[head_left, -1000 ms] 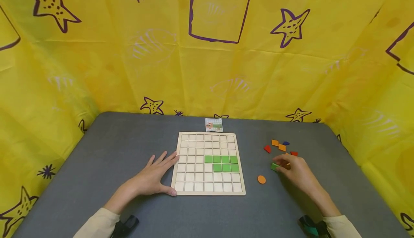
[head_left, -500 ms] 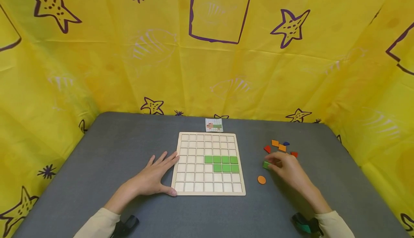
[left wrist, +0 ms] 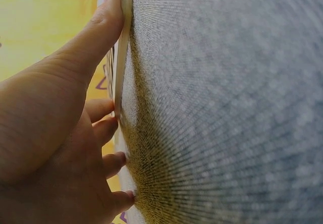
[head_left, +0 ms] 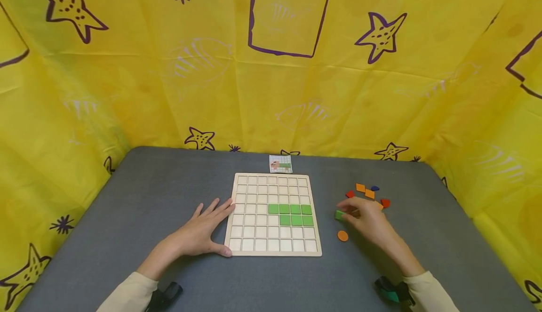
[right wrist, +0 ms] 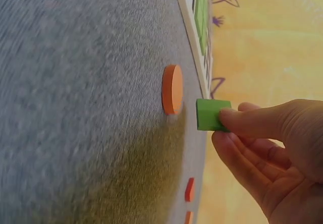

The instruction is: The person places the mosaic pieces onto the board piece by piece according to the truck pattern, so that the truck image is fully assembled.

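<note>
A pale wooden grid board lies on the grey table, with green square tiles filling two short rows at its right side. My left hand rests at the board's left edge, fingers spread and thumb at the near corner; in the left wrist view the thumb and fingertips touch the board's rim. Right of the board, my right hand pinches a green square tile between thumb and fingers. Close by that tile, an orange round tile lies on the table.
Beyond my right hand lie orange diamond tiles, red pieces and a blue piece. A small printed card with a coloured grid picture sits behind the board. Yellow patterned cloth hangs around the table's back and sides.
My right hand has moved left toward the board, carrying the green square tile away from the loose pieces. My left hand has stayed at the board's edge.
</note>
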Demonstrator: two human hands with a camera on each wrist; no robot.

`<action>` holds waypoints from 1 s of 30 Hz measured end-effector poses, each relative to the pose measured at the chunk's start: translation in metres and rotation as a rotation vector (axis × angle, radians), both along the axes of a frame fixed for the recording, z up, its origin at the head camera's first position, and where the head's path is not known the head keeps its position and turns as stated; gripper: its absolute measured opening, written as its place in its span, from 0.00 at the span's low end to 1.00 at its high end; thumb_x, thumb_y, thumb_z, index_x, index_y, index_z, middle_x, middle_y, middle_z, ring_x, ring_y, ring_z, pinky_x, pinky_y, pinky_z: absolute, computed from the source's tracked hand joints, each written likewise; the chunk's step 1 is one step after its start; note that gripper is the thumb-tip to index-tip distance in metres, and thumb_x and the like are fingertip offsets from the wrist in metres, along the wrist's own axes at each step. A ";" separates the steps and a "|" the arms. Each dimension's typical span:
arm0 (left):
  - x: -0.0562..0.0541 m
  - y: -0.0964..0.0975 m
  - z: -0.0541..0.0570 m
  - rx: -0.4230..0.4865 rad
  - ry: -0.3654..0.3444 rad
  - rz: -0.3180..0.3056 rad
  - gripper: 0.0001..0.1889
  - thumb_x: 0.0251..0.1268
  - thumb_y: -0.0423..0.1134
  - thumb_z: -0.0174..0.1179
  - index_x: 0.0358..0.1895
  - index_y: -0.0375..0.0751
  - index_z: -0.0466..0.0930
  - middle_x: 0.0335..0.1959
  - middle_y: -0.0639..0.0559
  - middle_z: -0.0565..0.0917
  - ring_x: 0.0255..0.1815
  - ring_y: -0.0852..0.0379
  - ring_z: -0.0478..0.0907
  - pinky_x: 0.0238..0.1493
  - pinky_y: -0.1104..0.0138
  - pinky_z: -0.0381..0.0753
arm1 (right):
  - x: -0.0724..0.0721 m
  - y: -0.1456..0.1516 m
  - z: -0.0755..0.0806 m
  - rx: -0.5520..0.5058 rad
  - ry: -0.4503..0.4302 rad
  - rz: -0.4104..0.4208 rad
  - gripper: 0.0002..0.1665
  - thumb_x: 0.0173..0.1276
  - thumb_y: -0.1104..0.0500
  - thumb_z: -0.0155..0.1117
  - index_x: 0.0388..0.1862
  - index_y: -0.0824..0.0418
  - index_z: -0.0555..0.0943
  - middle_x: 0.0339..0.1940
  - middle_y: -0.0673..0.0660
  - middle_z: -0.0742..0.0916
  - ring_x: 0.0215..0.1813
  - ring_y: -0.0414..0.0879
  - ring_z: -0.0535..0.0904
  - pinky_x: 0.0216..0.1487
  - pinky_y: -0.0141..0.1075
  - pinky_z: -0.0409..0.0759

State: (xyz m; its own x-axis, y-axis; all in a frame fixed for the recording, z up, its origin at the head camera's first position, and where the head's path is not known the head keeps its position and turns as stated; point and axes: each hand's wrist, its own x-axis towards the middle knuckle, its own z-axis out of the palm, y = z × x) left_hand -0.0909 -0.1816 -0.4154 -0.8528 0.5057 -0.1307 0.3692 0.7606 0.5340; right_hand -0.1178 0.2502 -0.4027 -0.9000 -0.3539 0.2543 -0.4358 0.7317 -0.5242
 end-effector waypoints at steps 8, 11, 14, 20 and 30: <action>0.000 -0.001 0.001 -0.008 -0.001 0.004 0.60 0.42 0.66 0.71 0.77 0.40 0.54 0.79 0.45 0.52 0.78 0.33 0.42 0.69 0.33 0.36 | -0.004 -0.013 0.000 -0.029 -0.020 0.031 0.13 0.56 0.71 0.73 0.42 0.64 0.86 0.37 0.52 0.88 0.37 0.46 0.84 0.39 0.39 0.84; 0.000 -0.001 0.001 -0.009 -0.004 0.005 0.60 0.41 0.66 0.71 0.77 0.41 0.54 0.79 0.45 0.52 0.78 0.33 0.41 0.69 0.33 0.36 | -0.005 -0.019 0.001 -0.039 -0.059 0.038 0.13 0.58 0.69 0.73 0.43 0.63 0.86 0.38 0.51 0.88 0.38 0.45 0.84 0.41 0.38 0.84; 0.000 0.000 0.002 -0.005 -0.009 0.004 0.60 0.42 0.66 0.71 0.77 0.41 0.54 0.79 0.45 0.52 0.78 0.33 0.41 0.69 0.33 0.36 | -0.007 -0.024 0.002 -0.040 -0.078 0.053 0.13 0.58 0.68 0.73 0.43 0.62 0.86 0.39 0.50 0.88 0.39 0.43 0.83 0.41 0.37 0.84; 0.000 0.000 0.003 -0.004 -0.016 0.011 0.60 0.42 0.65 0.72 0.78 0.41 0.54 0.79 0.46 0.51 0.78 0.34 0.41 0.69 0.34 0.35 | -0.009 -0.035 0.007 -0.062 -0.067 0.086 0.13 0.59 0.69 0.72 0.44 0.62 0.86 0.39 0.51 0.88 0.39 0.44 0.83 0.42 0.36 0.84; -0.001 0.001 0.000 -0.022 -0.011 0.016 0.60 0.42 0.66 0.72 0.78 0.42 0.54 0.79 0.46 0.51 0.78 0.35 0.41 0.70 0.34 0.35 | -0.011 -0.053 0.012 -0.107 -0.096 0.126 0.14 0.59 0.71 0.71 0.44 0.65 0.86 0.39 0.56 0.88 0.39 0.45 0.83 0.42 0.37 0.84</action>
